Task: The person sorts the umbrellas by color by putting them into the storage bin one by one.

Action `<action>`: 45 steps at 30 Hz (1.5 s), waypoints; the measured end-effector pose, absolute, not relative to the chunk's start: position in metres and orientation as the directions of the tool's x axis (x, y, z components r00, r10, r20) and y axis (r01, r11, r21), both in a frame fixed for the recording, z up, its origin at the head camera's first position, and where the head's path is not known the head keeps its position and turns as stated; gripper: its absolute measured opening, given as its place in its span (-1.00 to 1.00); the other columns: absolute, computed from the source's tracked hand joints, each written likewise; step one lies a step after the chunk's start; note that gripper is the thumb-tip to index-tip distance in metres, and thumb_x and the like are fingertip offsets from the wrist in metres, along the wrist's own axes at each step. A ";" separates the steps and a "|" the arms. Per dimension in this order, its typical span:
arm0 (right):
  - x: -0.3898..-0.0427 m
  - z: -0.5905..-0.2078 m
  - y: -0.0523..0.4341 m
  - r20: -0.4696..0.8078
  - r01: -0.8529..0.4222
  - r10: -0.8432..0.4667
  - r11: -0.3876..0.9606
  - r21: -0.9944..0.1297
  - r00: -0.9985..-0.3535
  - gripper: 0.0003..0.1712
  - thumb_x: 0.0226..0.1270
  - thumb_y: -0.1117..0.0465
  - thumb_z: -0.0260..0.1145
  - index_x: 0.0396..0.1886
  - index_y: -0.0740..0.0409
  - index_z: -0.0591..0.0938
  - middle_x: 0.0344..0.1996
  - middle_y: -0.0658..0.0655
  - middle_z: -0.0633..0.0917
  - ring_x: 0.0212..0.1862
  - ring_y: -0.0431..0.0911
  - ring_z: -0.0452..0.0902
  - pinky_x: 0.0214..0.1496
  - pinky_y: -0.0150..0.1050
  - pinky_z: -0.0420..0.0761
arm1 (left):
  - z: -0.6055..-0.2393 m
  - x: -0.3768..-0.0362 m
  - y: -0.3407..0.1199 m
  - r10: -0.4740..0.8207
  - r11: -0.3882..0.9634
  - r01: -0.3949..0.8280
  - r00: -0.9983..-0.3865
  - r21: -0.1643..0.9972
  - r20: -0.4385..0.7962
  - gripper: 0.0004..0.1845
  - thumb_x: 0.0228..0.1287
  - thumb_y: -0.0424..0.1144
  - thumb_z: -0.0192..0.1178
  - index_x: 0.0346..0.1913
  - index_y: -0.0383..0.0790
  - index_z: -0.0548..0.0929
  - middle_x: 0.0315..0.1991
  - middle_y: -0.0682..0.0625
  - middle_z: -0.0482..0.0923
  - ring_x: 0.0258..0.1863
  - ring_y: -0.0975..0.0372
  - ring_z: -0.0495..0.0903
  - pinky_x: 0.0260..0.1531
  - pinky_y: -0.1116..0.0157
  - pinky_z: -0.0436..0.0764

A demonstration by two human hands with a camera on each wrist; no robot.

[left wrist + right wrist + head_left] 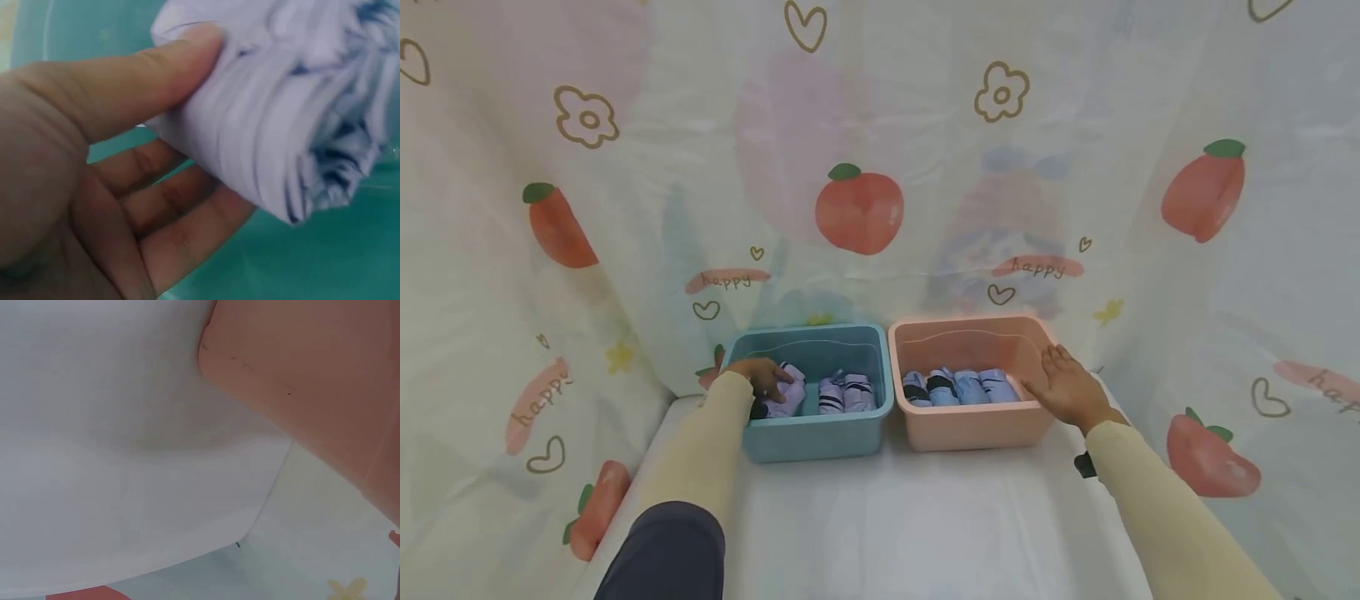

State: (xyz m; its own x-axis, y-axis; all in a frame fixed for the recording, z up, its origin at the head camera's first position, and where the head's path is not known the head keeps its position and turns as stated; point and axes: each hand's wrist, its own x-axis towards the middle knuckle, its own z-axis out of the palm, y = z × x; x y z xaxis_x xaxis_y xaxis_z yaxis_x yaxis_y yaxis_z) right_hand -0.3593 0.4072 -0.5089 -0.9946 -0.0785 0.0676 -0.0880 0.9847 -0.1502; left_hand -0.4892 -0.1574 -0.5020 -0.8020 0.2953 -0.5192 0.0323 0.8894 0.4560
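My left hand (762, 377) reaches into the teal bin (816, 433) and grips a lavender fabric roll (250, 119). In the left wrist view the thumb presses on its top while the other fingers curl beneath; the pleated layers show at its near end. Two more lavender rolls with dark stripes (846, 395) lie to the right in this bin. At the right rim of the peach bin (977, 429) my right hand (1070, 390) is spread with straight fingers and holds nothing. Several blue rolls (970, 388), some with black bands, stand side by side inside that bin.
Both bins stand side by side at the back of a white table (910, 525), close to a patterned curtain (925, 167) that also hangs on both sides. The right wrist view shows the peach bin's outer wall (312, 381) above the white surface.
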 end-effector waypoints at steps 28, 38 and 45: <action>-0.358 -0.511 0.408 0.079 -0.067 -0.055 0.986 -0.151 -0.995 0.14 0.39 -0.45 -0.24 0.47 0.52 -0.01 0.47 0.45 -0.03 0.49 0.29 -0.25 0.43 0.17 -0.13 | -0.529 -0.477 -0.146 0.235 0.895 -0.057 -0.782 0.442 -0.577 -0.28 0.16 -0.37 0.35 0.41 -0.17 0.39 0.33 -0.26 0.36 0.34 -0.10 0.28 0.25 -0.11 0.27; -0.360 -0.514 0.412 0.083 -0.079 -0.066 0.983 -0.164 -0.994 0.14 0.39 -0.45 -0.22 0.47 0.51 -0.01 0.48 0.44 -0.02 0.49 0.28 -0.25 0.44 0.17 -0.13 | -0.517 -0.471 -0.124 0.374 0.910 0.120 -0.652 0.397 -0.659 -0.31 0.31 -0.26 0.27 0.47 -0.19 0.28 0.46 -0.25 0.13 0.45 -0.11 0.03 0.32 -0.03 0.19; -0.359 -0.514 0.412 0.098 -0.085 -0.070 0.984 -0.159 -0.993 0.14 0.39 -0.45 -0.22 0.46 0.52 0.02 0.47 0.44 0.00 0.49 0.28 -0.23 0.44 0.16 -0.11 | -0.515 -0.470 -0.107 0.346 0.927 0.136 -0.666 0.349 -0.661 -0.33 0.29 -0.23 0.30 0.44 -0.15 0.35 0.44 -0.17 0.20 0.45 -0.07 0.05 0.35 -0.01 0.15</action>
State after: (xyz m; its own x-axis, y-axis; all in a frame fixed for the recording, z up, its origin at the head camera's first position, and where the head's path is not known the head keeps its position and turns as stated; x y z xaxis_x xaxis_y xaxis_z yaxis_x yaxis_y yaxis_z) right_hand -0.3592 0.4124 -0.5138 -0.9927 -0.0703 0.0979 -0.0854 0.9835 -0.1592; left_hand -0.4698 -0.1070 -0.5146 -0.6663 0.3458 -0.6607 0.1357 0.9274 0.3485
